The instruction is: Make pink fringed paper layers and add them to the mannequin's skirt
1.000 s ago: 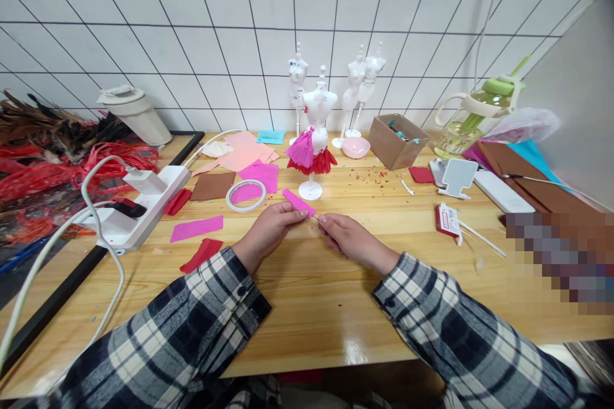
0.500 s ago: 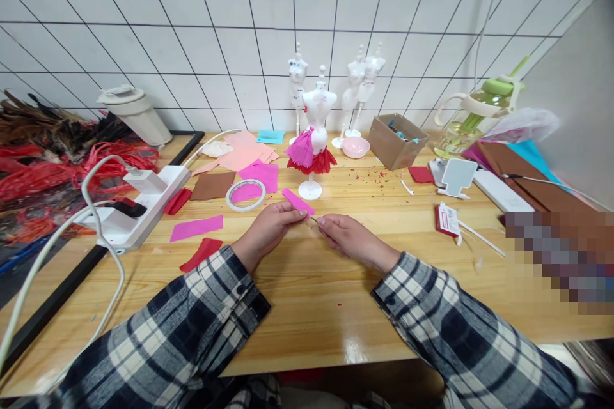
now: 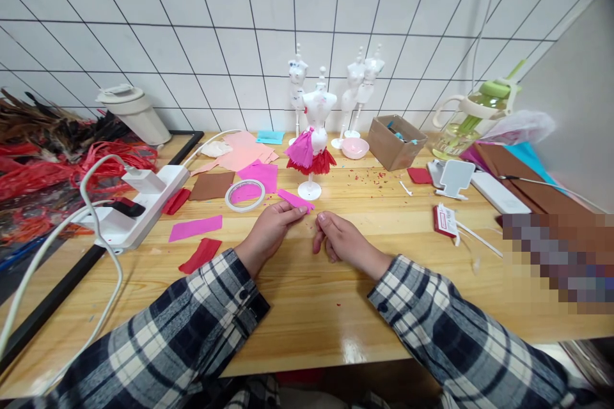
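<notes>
Pink strip [image 3: 291, 197] well inside table edge [image 3: 316, 365]

I count four white plastic mini mannequins [image 3: 320, 105], two bare hands [image 3: 268, 229], two flat magenta strips [image 3: 196, 228], plus just one each: white tape ring [image 3: 244, 208], brown cardboard box [image 3: 396, 152], pink bowl [image 3: 355, 151].

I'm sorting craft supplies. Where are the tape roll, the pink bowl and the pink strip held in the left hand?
Tape roll [image 3: 244, 208]: head view, near edge of its ring.
Pink bowl [image 3: 355, 151]: head view, its front wall.
Pink strip [image 3: 290, 198]: head view, middle of its visible face.
</notes>
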`<state>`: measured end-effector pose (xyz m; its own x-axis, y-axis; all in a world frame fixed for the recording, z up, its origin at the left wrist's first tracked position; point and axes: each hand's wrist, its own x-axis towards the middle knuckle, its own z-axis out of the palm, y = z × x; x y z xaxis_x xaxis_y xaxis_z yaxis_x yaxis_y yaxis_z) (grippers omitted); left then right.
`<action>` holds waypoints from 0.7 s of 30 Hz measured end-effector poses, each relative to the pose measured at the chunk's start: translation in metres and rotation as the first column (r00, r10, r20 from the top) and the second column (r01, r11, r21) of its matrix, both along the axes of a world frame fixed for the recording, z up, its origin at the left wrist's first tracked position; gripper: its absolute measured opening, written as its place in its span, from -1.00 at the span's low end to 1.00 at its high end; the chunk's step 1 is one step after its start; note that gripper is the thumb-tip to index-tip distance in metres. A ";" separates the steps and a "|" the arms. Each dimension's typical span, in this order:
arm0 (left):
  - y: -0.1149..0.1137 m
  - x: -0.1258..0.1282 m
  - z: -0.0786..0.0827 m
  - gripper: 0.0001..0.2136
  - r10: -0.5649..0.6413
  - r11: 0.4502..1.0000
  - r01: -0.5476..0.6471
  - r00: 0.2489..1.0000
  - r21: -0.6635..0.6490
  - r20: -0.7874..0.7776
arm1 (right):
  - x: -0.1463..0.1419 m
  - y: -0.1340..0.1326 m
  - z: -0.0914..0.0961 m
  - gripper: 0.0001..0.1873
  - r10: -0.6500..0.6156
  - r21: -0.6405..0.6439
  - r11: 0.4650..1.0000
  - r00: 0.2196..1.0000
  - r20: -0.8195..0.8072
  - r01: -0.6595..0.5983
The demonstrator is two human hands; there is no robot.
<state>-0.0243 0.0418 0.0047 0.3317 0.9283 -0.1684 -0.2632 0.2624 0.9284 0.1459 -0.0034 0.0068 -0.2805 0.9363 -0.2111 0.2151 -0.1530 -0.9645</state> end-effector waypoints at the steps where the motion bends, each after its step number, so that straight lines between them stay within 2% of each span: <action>1: 0.000 0.000 0.000 -0.81 0.000 1.000 0.001 1.000 0.005 -0.003 | -0.001 0.000 0.001 -0.62 0.004 -0.001 1.000 1.000 -0.006 -0.004; 13: -0.002 0.001 0.002 -0.80 -0.014 1.000 0.015 0.999 0.015 -0.029 | -0.004 -0.001 0.005 -0.68 -0.015 -0.030 0.999 1.000 -0.026 0.014; 21: -0.001 0.000 0.001 -0.79 -0.020 1.000 0.021 0.999 0.020 -0.031 | -0.004 -0.001 0.003 -0.67 0.001 0.008 1.000 1.000 -0.028 -0.001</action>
<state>-0.0239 0.0412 0.0058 0.3454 0.9247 -0.1598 -0.2288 0.2482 0.9413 0.1418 -0.0041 0.0094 -0.2869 0.9378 -0.1952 0.1879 -0.1448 -0.9715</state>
